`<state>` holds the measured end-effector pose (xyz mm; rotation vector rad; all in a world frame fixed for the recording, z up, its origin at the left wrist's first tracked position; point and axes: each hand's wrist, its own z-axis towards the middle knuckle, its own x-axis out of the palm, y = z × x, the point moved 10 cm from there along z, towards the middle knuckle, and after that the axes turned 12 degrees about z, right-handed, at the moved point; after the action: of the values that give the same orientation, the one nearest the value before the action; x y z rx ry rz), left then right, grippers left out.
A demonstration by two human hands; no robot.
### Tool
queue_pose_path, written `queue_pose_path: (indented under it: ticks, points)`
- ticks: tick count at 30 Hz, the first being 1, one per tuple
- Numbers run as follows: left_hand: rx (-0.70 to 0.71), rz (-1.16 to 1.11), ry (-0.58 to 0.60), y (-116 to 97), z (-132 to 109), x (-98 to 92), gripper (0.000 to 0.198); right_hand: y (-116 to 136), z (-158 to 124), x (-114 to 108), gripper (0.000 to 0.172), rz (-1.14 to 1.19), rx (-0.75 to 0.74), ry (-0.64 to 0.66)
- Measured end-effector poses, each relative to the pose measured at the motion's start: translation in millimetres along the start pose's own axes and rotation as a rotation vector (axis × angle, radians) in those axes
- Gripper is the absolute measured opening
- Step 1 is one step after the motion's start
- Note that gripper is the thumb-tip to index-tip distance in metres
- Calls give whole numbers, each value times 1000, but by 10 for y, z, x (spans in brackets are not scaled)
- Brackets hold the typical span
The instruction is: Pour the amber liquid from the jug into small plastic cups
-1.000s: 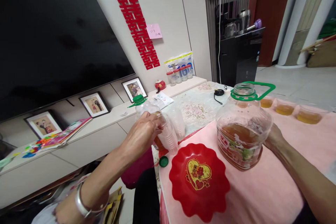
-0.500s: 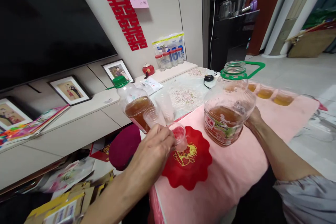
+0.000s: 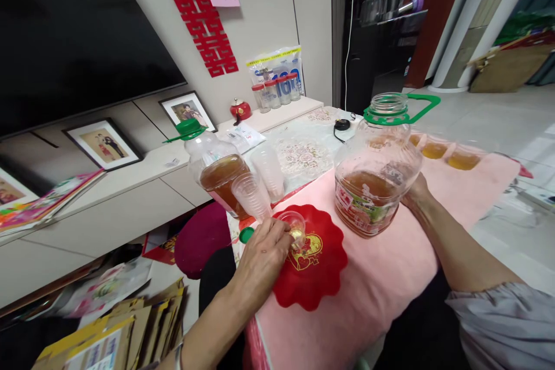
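My left hand (image 3: 269, 243) grips a small clear plastic cup (image 3: 293, 226) by its side, low over a red scalloped plate (image 3: 313, 289) with a gold print. My right hand (image 3: 414, 191) is round the far right side of a large clear plastic jug (image 3: 368, 202), its fingers partly hidden behind the wall. Amber liquid fills the jug's lower part; its mouth is uncapped, with a green handle (image 3: 427, 110) at the neck. Beside my left hand lie a green cap (image 3: 246, 235) and a tilted stack of clear cups (image 3: 251, 193).
A second jug (image 3: 223, 176) with a green top stands at the left, near another cup stack (image 3: 267, 170). Filled cups (image 3: 463, 159) line the right side of the pink cloth (image 3: 390, 277). A black coiled cord (image 3: 342, 125) lies at the back. Folded cardboard (image 3: 143, 324) is below left.
My left hand has lowered the clear cup toward the red plate, and the green cap beside it has come into sight. My right hand stays on the jug. The view has shifted slightly.
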<state>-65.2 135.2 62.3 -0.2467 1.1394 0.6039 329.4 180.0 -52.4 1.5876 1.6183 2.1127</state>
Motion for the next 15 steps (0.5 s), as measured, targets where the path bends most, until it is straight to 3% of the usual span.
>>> queue_pose_path:
  ticks: [3,5,11,15]
  points:
    - [10,44,-16,-43,21,-45,12,3,0,20,23,-9,-11,24]
    - [13,75,-37,-63,37,-113,14,0,3,36,24,-16,-21,48]
    - [-68,141,-103,-198,60,-287,43,-37,34,46,29,-35,-33,109]
    - [-277,-107,-37,-401,75,-145,70,-23,35,53,30,-43,-39,137]
